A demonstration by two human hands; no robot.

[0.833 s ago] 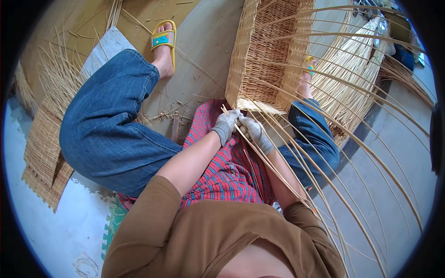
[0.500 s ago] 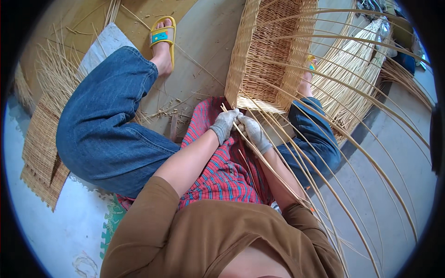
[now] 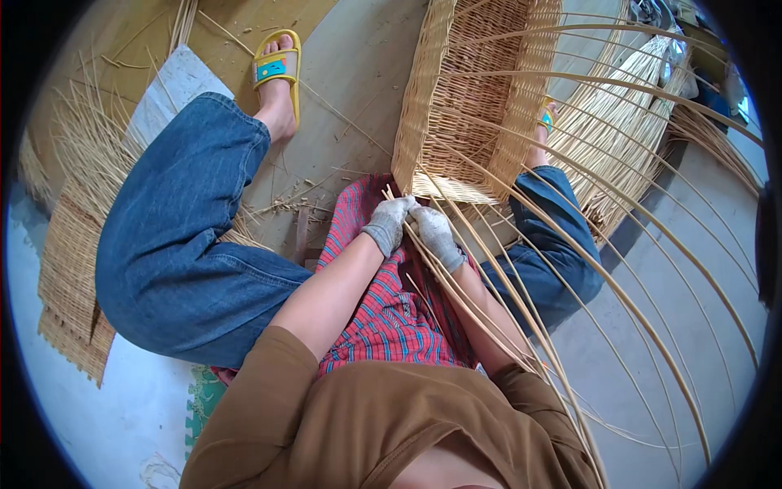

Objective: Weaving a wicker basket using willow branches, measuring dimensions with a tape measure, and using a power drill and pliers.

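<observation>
In grey-white work gloves, my left hand (image 3: 388, 225) and right hand (image 3: 436, 236) meet thumb to thumb, just below the near left corner of a rectangular wicker basket (image 3: 418, 114). Both are closed around thin wicker strands (image 3: 388, 194), whose short ends stick out above my left fingers. Other lengths trail from my right hand along my right forearm. The fingertips and the exact point of grip are hidden by the gloves. Long unwoven rods (image 3: 623, 297) fan out from the basket toward the right, arching over my right leg. Beneath my hands lies a red checked cloth (image 3: 391, 318).
A large bundle of pale rods (image 3: 623, 122) lies right of the basket. At the left are flat woven panels (image 3: 77, 261) with loose stalk ends. Offcuts (image 3: 297, 196) litter the floor between my legs. My left foot wears a yellow sandal (image 3: 277, 73).
My hands stay at the basket corner; my right hand has turned slightly, with its curled fingers less visible. The long rods have swung a little to the right. The whole view has shifted slightly.
</observation>
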